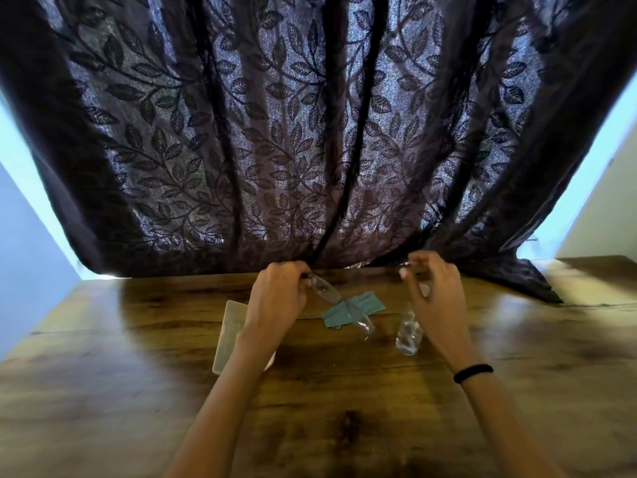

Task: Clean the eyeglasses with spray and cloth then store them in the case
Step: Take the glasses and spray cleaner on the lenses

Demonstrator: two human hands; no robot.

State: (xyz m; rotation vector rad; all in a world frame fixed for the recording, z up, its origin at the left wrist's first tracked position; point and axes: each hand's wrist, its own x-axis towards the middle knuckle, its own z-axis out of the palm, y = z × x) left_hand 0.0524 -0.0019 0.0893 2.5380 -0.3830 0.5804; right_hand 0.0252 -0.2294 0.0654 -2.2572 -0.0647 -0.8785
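My left hand [279,298] grips the clear-lensed eyeglasses [324,290] at one hinge and holds them tilted above the table. My right hand [436,294] is raised to their right, fingers curled, pinching a thin dark piece that looks like a temple arm. A teal cloth [370,305] lies crumpled on the table under the glasses. Just below my right hand stands a small clear spray bottle [409,334]. A pale rectangular case [229,334] lies to the left, partly hidden by my left forearm.
The wooden table [344,391] stretches toward me. A dark leaf-patterned curtain [310,132] hangs right behind the objects, its hem lying on the table's far edge. A black band [474,372] circles my right wrist.
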